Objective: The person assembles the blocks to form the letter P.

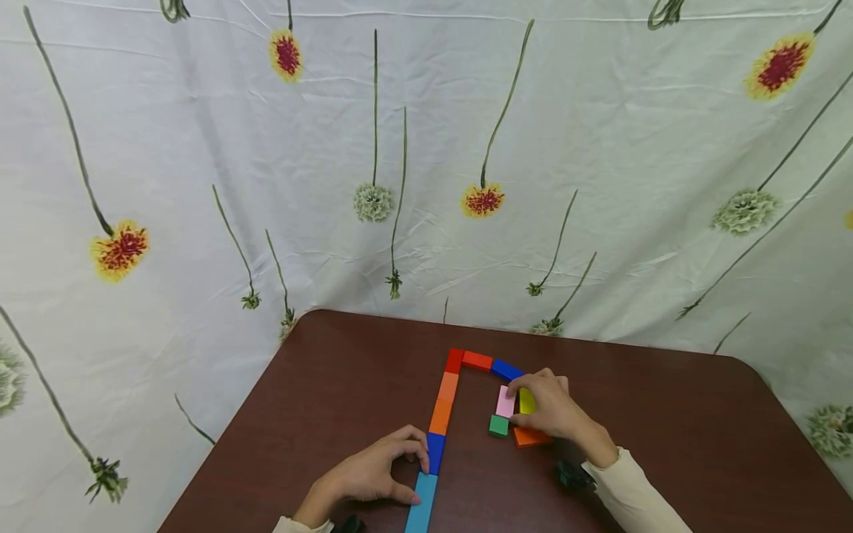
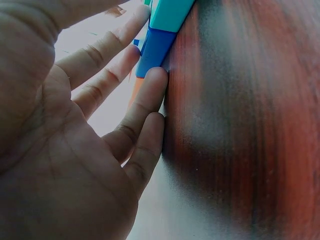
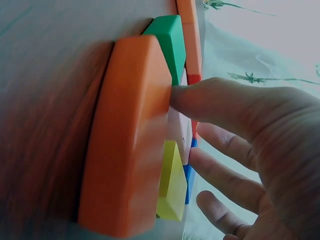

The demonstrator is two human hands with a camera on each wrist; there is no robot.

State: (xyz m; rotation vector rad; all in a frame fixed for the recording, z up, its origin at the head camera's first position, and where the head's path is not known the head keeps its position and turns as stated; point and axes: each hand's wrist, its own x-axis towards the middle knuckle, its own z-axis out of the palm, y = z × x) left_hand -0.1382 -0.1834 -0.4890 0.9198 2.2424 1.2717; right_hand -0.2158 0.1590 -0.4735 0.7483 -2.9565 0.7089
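My left hand rests beside a line of blocks. Its thumb touches a light blue block and its fingertips lie along a blue block; in the left wrist view the fingers are fairly straight against the blue block. My right hand pinches a pink block between thumb and fingertips. A green block sits at the pink block's near end. A yellow block and an orange block lie under and beside this hand; the orange block looms large in the right wrist view.
Two orange blocks and a red block continue the line toward the back. Another red block and a blue block turn rightward from there. The dark table meets a flowered cloth behind it.
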